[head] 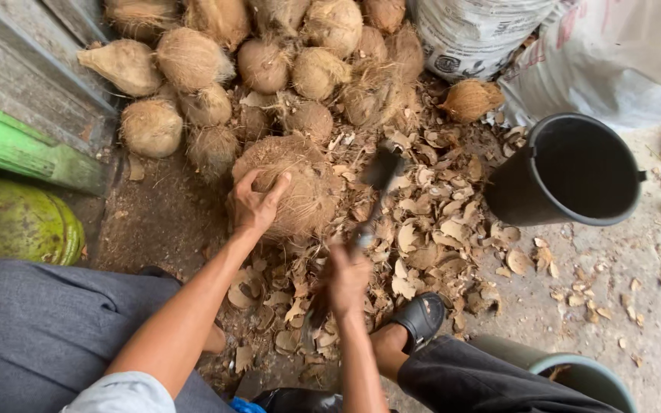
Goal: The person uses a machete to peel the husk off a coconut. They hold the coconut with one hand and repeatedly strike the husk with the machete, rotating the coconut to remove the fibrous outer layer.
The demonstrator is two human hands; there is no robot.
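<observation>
Our left hand (256,200) lies with its fingers spread and curled over the near flank of a big husked coconut (292,183), thumb hooked toward twelve o'clock, palm pressed on the fibre. The coconut sits on the ground at the centre of the view, just ahead of our knees. Our right hand (346,277) is blurred; its fingers look wrapped tight round the handle of a cleaver (372,195), whose dark blade points to one o'clock and hangs just right of the coconut. Whether the blade touches the husk we cannot tell.

Around both hands lies a litter of shell chips (430,229). At twelve o'clock a heap of fibrous coconuts (269,61) is stacked against white sacks (483,30). At three o'clock stands a black bucket (571,168). At nine o'clock we see a green gas cylinder (21,226). Our sandalled foot (418,317) rests at five o'clock.
</observation>
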